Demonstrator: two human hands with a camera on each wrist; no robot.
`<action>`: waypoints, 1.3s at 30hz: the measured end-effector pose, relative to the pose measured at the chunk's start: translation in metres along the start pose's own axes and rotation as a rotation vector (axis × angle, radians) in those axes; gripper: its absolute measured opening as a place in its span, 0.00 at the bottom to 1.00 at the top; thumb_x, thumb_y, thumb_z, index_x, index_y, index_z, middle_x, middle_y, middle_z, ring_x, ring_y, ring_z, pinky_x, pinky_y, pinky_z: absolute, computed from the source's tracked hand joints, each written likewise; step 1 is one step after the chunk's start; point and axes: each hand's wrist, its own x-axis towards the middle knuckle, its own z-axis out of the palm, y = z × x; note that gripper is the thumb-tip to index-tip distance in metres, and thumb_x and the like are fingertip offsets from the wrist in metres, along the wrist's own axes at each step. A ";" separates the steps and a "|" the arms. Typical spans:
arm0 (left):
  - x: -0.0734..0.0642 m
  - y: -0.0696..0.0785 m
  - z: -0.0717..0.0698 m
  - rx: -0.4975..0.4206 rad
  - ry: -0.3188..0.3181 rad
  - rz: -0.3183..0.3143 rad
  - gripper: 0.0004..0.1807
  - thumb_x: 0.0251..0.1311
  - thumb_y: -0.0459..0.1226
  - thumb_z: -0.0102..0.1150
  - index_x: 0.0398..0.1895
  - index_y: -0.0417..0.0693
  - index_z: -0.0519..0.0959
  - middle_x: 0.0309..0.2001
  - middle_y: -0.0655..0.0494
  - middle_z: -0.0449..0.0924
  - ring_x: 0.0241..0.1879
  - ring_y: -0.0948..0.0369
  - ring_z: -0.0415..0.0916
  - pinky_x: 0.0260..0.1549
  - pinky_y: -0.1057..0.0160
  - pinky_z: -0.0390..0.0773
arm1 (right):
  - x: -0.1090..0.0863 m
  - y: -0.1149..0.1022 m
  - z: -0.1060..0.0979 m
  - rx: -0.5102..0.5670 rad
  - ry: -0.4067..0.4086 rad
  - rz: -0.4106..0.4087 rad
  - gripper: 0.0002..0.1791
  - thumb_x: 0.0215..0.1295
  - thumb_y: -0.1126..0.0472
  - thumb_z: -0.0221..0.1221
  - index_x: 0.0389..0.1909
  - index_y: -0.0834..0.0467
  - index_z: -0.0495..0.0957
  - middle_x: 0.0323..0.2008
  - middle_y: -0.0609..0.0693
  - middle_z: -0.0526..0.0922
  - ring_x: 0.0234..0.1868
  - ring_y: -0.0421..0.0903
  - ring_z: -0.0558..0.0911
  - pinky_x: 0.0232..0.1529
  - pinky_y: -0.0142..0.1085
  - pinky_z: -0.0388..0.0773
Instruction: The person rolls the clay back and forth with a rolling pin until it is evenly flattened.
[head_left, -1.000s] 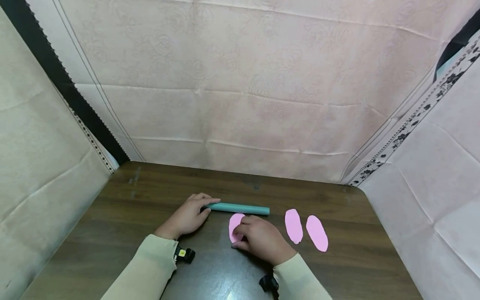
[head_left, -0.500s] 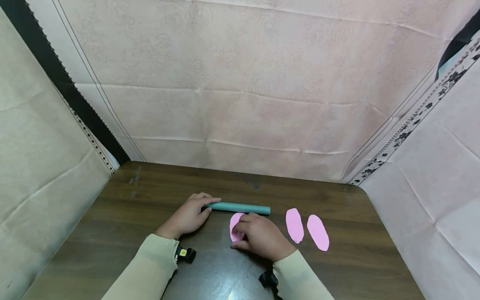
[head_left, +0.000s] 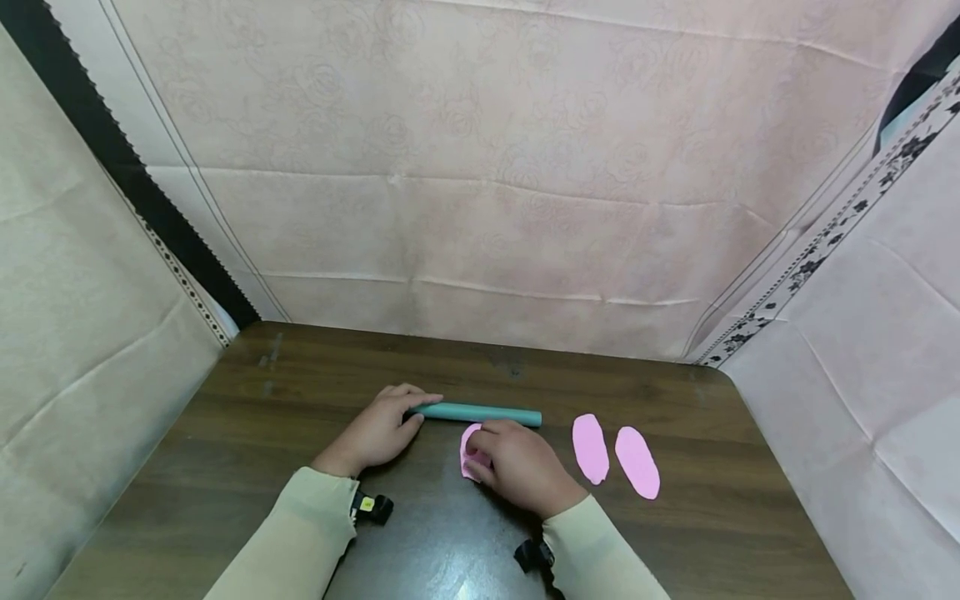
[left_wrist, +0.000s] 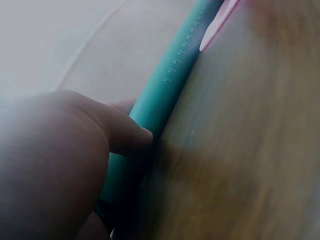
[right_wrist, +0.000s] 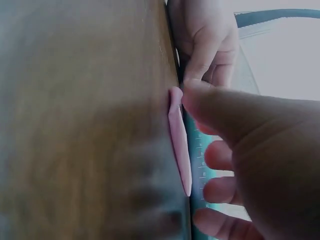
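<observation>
My left hand point(head_left: 382, 425) grips the left end of a teal rolling pin point(head_left: 487, 413), thumb on the near side. White scale marks run along the pin in the left wrist view. Just in front of it lies a thin, flat pink clay piece point(head_left: 467, 442), partly covered by my right hand point(head_left: 521, 467). The right thumb and fingers pinch this piece; the right wrist view shows one end of the clay point(right_wrist: 176, 100) curled up beside the thumb. Two more flat pink ovals, a left one point(head_left: 590, 450) and a right one point(head_left: 637, 462), lie to the right of that hand.
The brown wood-grain table point(head_left: 712, 533) has rounded far corners. Pale patterned cloth point(head_left: 480, 208) hangs behind it and on both sides. A small black wrist camera point(head_left: 375, 508) sits at the left cuff, another point(head_left: 532, 557) at the right cuff.
The right thumb has moved up and inward onto the pink clay piece, and less of the piece shows. The left hand and the rolling pin have stayed in place.
</observation>
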 end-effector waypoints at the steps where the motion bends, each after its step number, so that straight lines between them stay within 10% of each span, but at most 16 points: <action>1: 0.000 0.000 0.000 0.001 0.000 -0.001 0.24 0.85 0.37 0.59 0.78 0.65 0.82 0.70 0.59 0.82 0.73 0.50 0.75 0.71 0.39 0.79 | 0.001 0.000 0.000 0.001 -0.004 0.007 0.12 0.75 0.40 0.74 0.44 0.43 0.88 0.40 0.36 0.82 0.40 0.34 0.78 0.41 0.32 0.82; 13: 0.001 -0.002 0.000 -0.009 -0.002 -0.006 0.24 0.85 0.38 0.59 0.78 0.65 0.82 0.69 0.61 0.82 0.72 0.52 0.75 0.72 0.40 0.79 | 0.005 -0.003 0.001 0.038 -0.041 0.064 0.16 0.72 0.37 0.75 0.40 0.42 0.83 0.36 0.36 0.78 0.34 0.34 0.73 0.32 0.29 0.73; 22: 0.000 0.000 0.001 -0.017 0.005 -0.006 0.24 0.85 0.37 0.60 0.77 0.66 0.82 0.69 0.62 0.83 0.72 0.52 0.75 0.71 0.41 0.79 | -0.002 -0.005 -0.017 0.078 -0.175 0.022 0.11 0.70 0.46 0.79 0.48 0.44 0.94 0.40 0.36 0.85 0.41 0.31 0.80 0.44 0.28 0.82; 31: 0.000 0.000 0.001 -0.012 0.009 -0.014 0.24 0.84 0.37 0.61 0.77 0.66 0.83 0.68 0.61 0.83 0.73 0.51 0.75 0.71 0.41 0.79 | 0.001 -0.010 -0.011 -0.050 -0.058 -0.082 0.07 0.72 0.56 0.74 0.33 0.41 0.92 0.33 0.34 0.83 0.35 0.32 0.81 0.41 0.30 0.82; 39: 0.000 0.003 -0.001 -0.014 0.003 -0.012 0.24 0.84 0.37 0.60 0.77 0.65 0.83 0.68 0.61 0.83 0.72 0.51 0.75 0.71 0.40 0.79 | 0.001 -0.010 -0.011 0.001 0.017 0.015 0.07 0.72 0.58 0.69 0.35 0.43 0.82 0.32 0.35 0.75 0.32 0.32 0.72 0.34 0.29 0.72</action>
